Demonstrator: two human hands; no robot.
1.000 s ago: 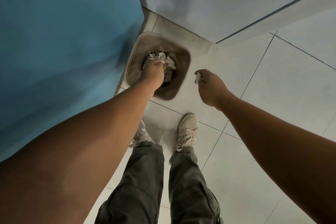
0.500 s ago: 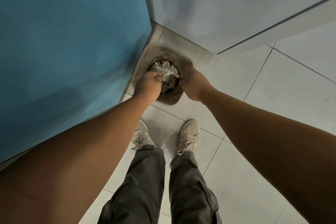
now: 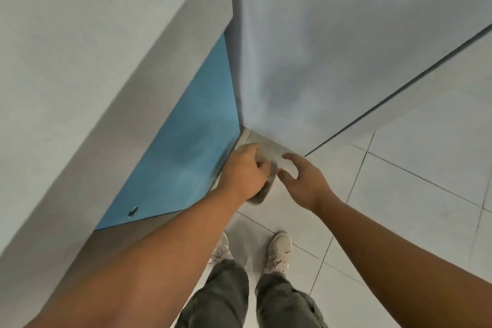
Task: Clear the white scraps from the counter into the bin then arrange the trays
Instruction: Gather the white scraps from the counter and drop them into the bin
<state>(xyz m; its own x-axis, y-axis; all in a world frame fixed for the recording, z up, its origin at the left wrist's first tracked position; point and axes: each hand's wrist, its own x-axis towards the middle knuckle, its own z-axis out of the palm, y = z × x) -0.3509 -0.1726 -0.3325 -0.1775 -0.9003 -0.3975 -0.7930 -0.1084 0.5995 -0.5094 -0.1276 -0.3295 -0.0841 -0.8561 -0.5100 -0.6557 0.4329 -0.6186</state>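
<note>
bin [image 3: 260,197] stands upright, mouth up, beneath left hand [image 3: 245,170] and right hand [image 3: 303,184].

The lone head-worn camera looked steeply down, close over the pale tiled floor [image 3: 412,221] beside the flat blue cabinet panel [image 3: 186,154].

No legible text, label, brand, number or sign was found: none on the bin [image 3: 259,198], the blue panel [image 3: 186,162] beside it, or the shoes [image 3: 279,249] near it.
</note>
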